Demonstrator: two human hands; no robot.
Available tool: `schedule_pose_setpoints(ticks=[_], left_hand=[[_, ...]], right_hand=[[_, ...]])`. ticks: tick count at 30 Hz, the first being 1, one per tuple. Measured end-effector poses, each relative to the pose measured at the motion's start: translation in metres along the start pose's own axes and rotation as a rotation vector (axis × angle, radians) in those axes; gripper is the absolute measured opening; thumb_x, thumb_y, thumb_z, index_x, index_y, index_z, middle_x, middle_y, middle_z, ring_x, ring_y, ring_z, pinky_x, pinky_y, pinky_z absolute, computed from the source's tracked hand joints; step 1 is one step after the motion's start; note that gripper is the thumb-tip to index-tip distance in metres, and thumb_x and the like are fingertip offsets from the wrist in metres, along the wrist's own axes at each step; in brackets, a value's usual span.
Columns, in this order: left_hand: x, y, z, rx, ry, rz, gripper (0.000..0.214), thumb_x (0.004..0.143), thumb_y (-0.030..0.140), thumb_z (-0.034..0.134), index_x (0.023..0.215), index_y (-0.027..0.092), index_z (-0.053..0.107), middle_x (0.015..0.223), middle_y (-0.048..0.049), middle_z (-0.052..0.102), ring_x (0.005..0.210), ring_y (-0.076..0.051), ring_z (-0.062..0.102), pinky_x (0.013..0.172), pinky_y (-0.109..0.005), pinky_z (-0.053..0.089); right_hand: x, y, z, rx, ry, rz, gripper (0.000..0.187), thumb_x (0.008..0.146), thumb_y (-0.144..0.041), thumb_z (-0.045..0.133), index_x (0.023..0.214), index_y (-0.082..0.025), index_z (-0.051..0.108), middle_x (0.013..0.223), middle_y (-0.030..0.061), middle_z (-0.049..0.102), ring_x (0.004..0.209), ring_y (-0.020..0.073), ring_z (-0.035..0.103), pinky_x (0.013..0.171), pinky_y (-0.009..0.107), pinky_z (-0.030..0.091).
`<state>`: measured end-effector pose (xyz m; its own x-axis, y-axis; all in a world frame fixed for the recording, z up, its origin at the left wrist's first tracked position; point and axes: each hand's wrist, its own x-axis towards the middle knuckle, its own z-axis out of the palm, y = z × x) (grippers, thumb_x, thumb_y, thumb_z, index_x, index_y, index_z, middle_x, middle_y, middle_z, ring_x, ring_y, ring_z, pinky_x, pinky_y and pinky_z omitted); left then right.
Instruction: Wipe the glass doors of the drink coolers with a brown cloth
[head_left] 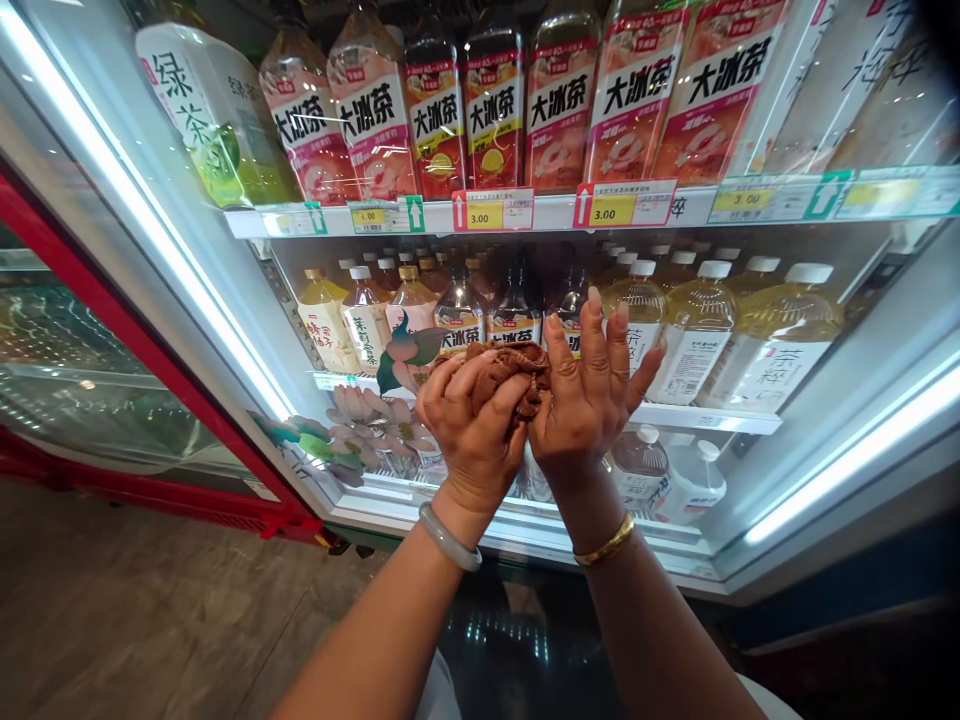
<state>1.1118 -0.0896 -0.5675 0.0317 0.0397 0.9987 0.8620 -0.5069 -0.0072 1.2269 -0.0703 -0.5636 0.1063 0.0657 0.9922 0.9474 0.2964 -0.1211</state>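
A crumpled brown cloth [517, 370] is bunched in my left hand [472, 425], whose fingers curl over it. My right hand [585, 395] is right beside it, palm turned away, with fingers spread and pointing up. The thumb side of that hand meets the edge of the cloth; whether it presses on it is hard to tell. Both hands are in front of a lit drinks fridge, level with its middle shelf [720, 415]. Flower decals [375, 420] appear just left of my hands, as if on a glass pane. Behind my hands, several bottles are partly hidden.
Large iced tea bottles [634, 90] line the upper shelf above price tags [491, 212]. Pale tea bottles [787, 330] stand at the right of the middle shelf. A red-framed fridge [150, 330] adjoins on the left, above the grey floor [150, 600].
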Motion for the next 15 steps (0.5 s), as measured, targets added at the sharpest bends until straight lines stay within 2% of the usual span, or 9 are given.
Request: schedule_pose_setpoints(ticks=[3, 8, 10, 15], left_hand=[[0.005, -0.006, -0.003, 0.007, -0.012, 0.020, 0.025, 0.087, 0.026, 0.072, 0.111, 0.030, 0.070, 0.128, -0.0076, 0.064, 0.128, -0.029, 0.054, 0.113, -0.052, 0.041], [0.021, -0.026, -0.008, 0.088, 0.106, -0.130, 0.029, 0.086, 0.026, 0.072, 0.115, 0.027, 0.069, 0.129, -0.0082, 0.064, 0.127, -0.027, 0.057, 0.114, -0.048, 0.040], [0.017, -0.024, -0.006, 0.087, 0.082, -0.103, 0.030, 0.085, 0.025, 0.072, 0.115, 0.027, 0.069, 0.129, -0.0088, 0.064, 0.128, -0.028, 0.056, 0.114, -0.048, 0.039], [-0.002, 0.000, -0.001, 0.002, -0.020, -0.041, 0.028, 0.087, 0.025, 0.070, 0.115, 0.029, 0.070, 0.130, -0.0102, 0.062, 0.128, -0.030, 0.054, 0.114, -0.052, 0.038]], right_hand=[[0.000, 0.000, 0.000, 0.005, 0.001, -0.001, 0.049, 0.103, -0.027, 0.038, 0.150, -0.032, 0.050, 0.161, 0.0029, 0.049, 0.158, 0.0203, 0.032, 0.132, 0.056, 0.017], [0.001, -0.001, -0.002, -0.019, -0.027, 0.008, 0.050, 0.103, -0.033, 0.043, 0.152, -0.033, 0.048, 0.160, 0.0030, 0.050, 0.158, 0.0229, 0.033, 0.132, 0.057, 0.019], [0.001, -0.001, -0.002, -0.025, -0.038, 0.008, 0.050, 0.103, -0.034, 0.042, 0.152, -0.033, 0.047, 0.160, 0.0031, 0.049, 0.157, 0.0236, 0.034, 0.131, 0.058, 0.019], [-0.001, -0.001, 0.000, -0.017, -0.024, 0.022, 0.049, 0.104, -0.030, 0.038, 0.152, -0.034, 0.048, 0.161, 0.0022, 0.048, 0.157, 0.0221, 0.035, 0.131, 0.057, 0.021]])
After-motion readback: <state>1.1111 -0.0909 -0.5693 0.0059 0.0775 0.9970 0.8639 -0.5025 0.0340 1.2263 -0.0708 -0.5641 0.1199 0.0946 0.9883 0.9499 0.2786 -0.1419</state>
